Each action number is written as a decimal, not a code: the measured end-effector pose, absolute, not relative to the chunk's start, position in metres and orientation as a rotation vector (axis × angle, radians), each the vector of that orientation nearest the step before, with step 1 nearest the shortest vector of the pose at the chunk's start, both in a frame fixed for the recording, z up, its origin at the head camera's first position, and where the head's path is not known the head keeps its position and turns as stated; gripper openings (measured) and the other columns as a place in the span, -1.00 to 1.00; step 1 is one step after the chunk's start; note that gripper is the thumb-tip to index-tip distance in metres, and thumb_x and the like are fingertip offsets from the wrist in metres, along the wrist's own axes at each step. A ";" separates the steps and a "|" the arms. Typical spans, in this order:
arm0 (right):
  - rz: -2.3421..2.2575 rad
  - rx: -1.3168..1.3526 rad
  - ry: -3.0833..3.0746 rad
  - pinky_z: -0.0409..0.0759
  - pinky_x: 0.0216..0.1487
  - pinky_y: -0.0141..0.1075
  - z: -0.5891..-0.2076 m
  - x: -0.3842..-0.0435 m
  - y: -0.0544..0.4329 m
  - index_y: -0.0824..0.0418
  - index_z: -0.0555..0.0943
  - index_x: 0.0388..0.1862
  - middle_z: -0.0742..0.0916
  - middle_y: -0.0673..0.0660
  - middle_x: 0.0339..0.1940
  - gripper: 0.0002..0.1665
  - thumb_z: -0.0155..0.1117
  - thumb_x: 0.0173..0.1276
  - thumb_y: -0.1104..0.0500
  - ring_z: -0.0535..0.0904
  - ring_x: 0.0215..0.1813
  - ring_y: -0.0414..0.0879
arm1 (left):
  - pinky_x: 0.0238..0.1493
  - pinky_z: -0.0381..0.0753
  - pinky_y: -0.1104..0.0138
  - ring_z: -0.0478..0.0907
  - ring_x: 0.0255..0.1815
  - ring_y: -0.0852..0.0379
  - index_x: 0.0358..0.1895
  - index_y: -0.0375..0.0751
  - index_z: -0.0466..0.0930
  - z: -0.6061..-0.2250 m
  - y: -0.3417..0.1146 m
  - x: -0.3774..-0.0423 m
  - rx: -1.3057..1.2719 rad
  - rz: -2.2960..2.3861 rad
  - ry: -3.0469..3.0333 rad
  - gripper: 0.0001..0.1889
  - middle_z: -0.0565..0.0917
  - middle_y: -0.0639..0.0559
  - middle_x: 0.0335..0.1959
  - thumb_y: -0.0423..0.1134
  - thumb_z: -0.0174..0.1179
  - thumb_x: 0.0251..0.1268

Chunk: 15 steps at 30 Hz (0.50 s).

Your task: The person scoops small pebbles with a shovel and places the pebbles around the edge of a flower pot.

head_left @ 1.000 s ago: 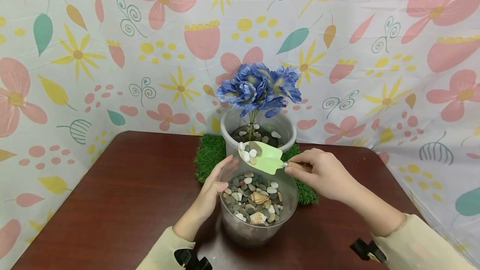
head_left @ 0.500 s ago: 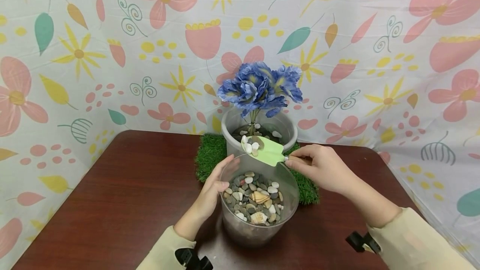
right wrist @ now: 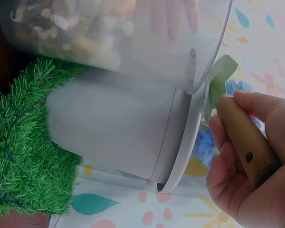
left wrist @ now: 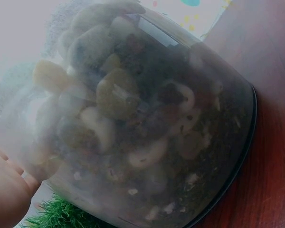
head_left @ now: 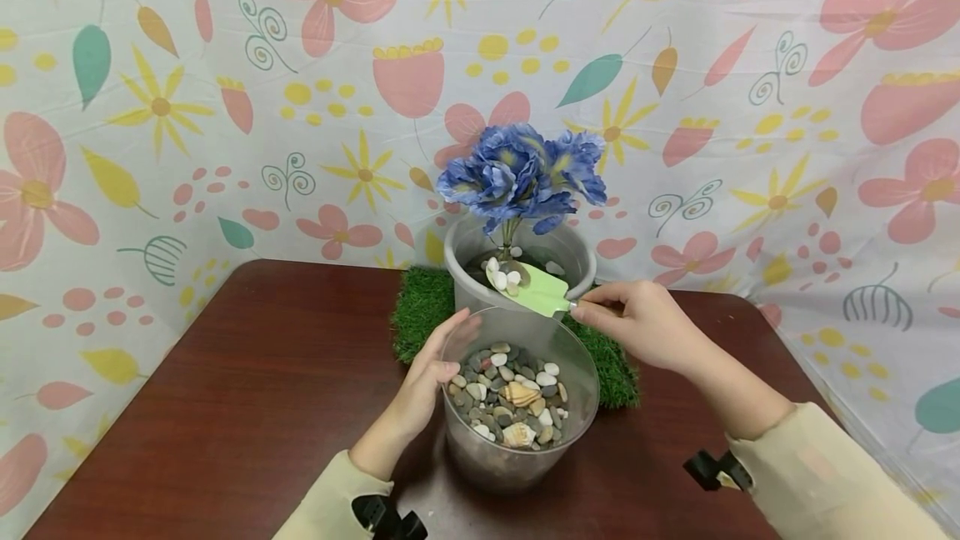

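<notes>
My right hand (head_left: pixel 648 327) grips the wooden handle of a light green hand trowel (head_left: pixel 542 297). White and grey pebbles (head_left: pixel 502 276) lie at the blade's tip, which overlaps the near rim of a white flower pot (head_left: pixel 452 263). In that pot stand blue flowers (head_left: pixel 517 173) among scattered stones. Nearer me is a clear plastic bucket (head_left: pixel 510 465) holding pebbles and a few seashells (head_left: pixel 519 394). My left hand (head_left: pixel 420 386) rests against the bucket's left side with fairly straight fingers. The right wrist view shows the trowel handle (right wrist: pixel 244 137) in my curled fingers.
A mat of artificial grass (head_left: pixel 420 315) lies under the white pot. Dark red-brown wood makes up the tabletop (head_left: pixel 262 390). A flower-printed cloth (head_left: pixel 300 107) hangs behind the table and along its sides.
My right hand has carried the loaded trowel forward and slightly right, from above the bucket's far edge to the near rim of the pot. The left hand stays at the bucket.
</notes>
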State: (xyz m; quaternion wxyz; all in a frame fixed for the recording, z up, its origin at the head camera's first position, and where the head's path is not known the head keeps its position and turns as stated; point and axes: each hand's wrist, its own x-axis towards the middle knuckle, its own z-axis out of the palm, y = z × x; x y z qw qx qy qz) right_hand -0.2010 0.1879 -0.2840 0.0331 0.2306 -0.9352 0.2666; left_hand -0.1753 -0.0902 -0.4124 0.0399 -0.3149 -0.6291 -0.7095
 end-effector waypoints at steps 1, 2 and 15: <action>0.830 0.707 -2.881 0.32 -0.58 -0.34 -0.284 -0.201 0.188 0.05 0.72 -0.13 0.43 -0.09 -0.79 -0.65 0.18 0.31 -0.11 0.27 -0.78 -0.23 | 0.37 0.16 0.35 0.17 0.42 -0.21 0.45 -0.38 -0.04 -0.412 -0.090 -0.175 -0.964 -2.174 -1.927 -0.30 0.18 -0.44 0.39 -0.28 -0.21 0.18; 0.835 0.706 -2.881 0.31 -0.57 -0.34 -0.283 -0.202 0.187 0.06 0.72 -0.13 0.44 -0.08 -0.78 -0.64 0.18 0.31 -0.12 0.27 -0.77 -0.23 | 0.37 0.16 0.34 0.17 0.41 -0.22 0.45 -0.38 -0.04 -0.412 -0.090 -0.176 -0.963 -2.174 -1.927 -0.30 0.19 -0.45 0.39 -0.28 -0.20 0.18; 0.888 0.653 -2.876 0.35 -0.54 -0.34 -0.288 -0.210 0.187 0.10 0.73 -0.16 0.50 -0.04 -0.72 -0.66 0.19 0.31 -0.08 0.32 -0.72 -0.21 | 0.37 0.17 0.29 0.20 0.41 -0.18 0.46 -0.36 -0.03 -0.413 -0.090 -0.176 -0.958 -2.163 -1.932 -0.29 0.20 -0.44 0.38 -0.27 -0.20 0.17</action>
